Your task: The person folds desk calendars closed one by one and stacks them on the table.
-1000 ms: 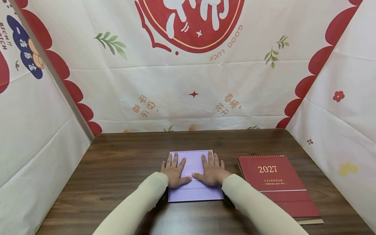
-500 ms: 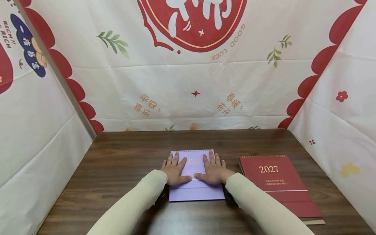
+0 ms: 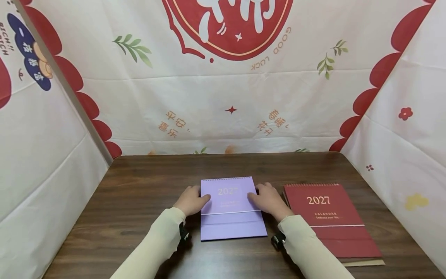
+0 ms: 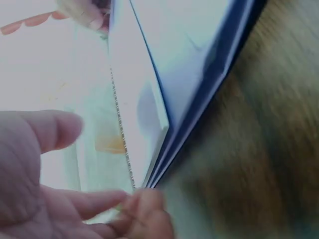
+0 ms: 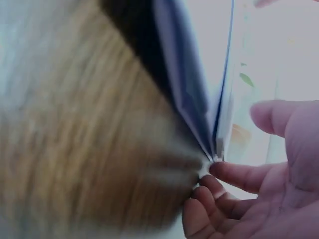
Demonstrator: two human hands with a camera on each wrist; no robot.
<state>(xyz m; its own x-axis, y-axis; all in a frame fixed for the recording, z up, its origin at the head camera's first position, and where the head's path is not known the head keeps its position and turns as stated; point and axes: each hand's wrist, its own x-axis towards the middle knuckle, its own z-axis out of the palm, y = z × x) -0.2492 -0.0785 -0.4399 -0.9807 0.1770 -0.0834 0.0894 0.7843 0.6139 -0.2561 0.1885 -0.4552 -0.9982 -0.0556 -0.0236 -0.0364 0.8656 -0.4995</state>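
Note:
A lilac 2027 desk calendar (image 3: 230,223) lies on the brown table, its spiral binding at the far edge. My left hand (image 3: 189,200) is at its left side, the thumb over the cover in the head view. In the left wrist view, fingertips (image 4: 149,214) are right at the calendar's side edge and the thumb stands apart from the cover. My right hand (image 3: 270,201) mirrors this on the right side. Its fingertips (image 5: 217,169) are at that edge in the right wrist view, the thumb raised off the cover and the other fingers bent.
A larger dark red 2027 calendar (image 3: 334,209) lies to the right of the right hand, partly behind the right sleeve. The wood-grain table (image 3: 153,174) ends at a printed white cloth (image 3: 209,93) at the back, with cloth walls on both sides.
Both hands lay flat with spread fingers on the lilac calendar; now they have moved outward to its left and right edges, leaving its cover mostly uncovered. The red calendar has stayed put.

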